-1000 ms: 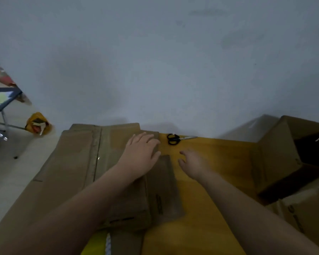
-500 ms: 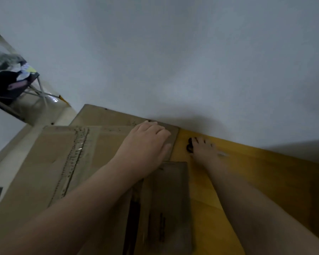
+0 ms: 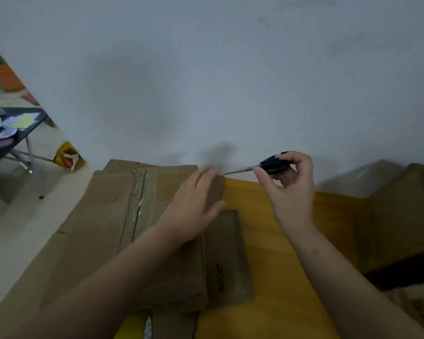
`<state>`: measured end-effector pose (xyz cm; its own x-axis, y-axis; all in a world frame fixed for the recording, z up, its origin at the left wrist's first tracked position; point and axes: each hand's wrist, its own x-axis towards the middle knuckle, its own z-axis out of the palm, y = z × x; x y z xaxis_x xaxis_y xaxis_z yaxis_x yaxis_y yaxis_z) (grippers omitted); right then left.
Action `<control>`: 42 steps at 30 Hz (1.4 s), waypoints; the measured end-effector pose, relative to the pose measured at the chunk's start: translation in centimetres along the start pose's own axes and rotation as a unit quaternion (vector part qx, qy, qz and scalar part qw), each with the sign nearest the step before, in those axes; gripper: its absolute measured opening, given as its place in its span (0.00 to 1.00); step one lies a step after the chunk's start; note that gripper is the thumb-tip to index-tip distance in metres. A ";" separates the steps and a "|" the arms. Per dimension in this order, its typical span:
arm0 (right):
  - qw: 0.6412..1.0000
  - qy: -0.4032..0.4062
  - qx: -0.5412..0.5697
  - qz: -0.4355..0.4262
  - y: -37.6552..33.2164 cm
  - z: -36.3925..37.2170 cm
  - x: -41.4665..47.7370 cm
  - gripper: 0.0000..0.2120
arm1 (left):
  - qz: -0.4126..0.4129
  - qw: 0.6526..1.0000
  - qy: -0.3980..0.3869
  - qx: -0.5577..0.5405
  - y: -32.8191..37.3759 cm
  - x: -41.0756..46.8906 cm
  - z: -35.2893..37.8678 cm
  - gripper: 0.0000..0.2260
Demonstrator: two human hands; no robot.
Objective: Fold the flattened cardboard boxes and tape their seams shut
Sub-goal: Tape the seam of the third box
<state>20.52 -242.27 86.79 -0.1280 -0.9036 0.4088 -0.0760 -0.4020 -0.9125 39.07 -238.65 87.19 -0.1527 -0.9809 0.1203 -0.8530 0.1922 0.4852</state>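
Pressing flat on stacked flattened cardboard boxes (image 3: 96,228), long axis near-to-far, left on yellow tabletop (image 3: 279,253): left hand (image 3: 191,204), fingers straight. Farther right, right hand (image 3: 291,192) gripping one pair of scissors (image 3: 272,165), blades pointing left.

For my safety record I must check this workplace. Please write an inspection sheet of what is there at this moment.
Surface: yellow wooden table, its left part covered by cardboard.
Job's things: flattened cardboard boxes lie stacked, one showing a taped seam; scissors are held above the table's far edge, blade pointing left.
Clutter: open cardboard box at the right.
Grippers: left hand rests flat on the cardboard; right hand grips the scissors' black handles.
Cables: nothing seen.
Surroundings: pale wall behind; folding table with papers and a yellow packet on the floor, at left.
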 end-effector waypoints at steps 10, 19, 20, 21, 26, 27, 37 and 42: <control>0.991 -0.070 0.087 0.079 -9.6 5.2 -13.1 0.12 | 0.153 0.951 0.061 0.261 0.4 -10.2 -6.7 0.23; 0.839 -0.416 -0.348 0.040 -13.1 7.3 -16.1 0.31 | 0.248 0.877 -0.005 0.412 -2.6 -18.3 -9.4 0.17; 0.822 -0.428 -0.374 0.027 -13.3 7.6 -16.6 0.33 | 0.267 0.875 0.033 0.403 -3.2 -18.9 -9.1 0.16; 0.818 -0.433 -0.378 0.019 -13.2 7.8 -17.1 0.33 | 0.278 0.878 0.086 0.381 -3.9 -19.3 -8.7 0.15; 0.881 -0.383 -0.247 0.127 -10.4 6.1 -18.9 0.24 | 0.071 0.951 0.264 0.145 -5.7 -23.0 -5.5 0.19; 0.886 -0.380 -0.218 0.154 -9.7 5.4 -19.1 0.22 | -0.030 0.966 0.254 0.033 -5.6 -23.8 -4.7 0.20; 0.803 -0.493 -0.222 0.249 -7.5 1.1 -21.3 0.27 | -0.422 0.797 0.014 -0.431 -4.8 -23.8 1.7 0.22; 0.794 -0.394 -0.463 -0.003 -8.1 4.2 -20.1 0.33 | -0.421 0.833 0.081 -0.350 -4.6 -23.1 1.8 0.21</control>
<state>27.90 -221.46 85.84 0.5060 -0.8606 -0.0574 -0.8152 -0.4555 -0.3577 45.58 -216.96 80.61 0.4707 -0.7703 -0.4301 -0.1152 -0.5370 0.8357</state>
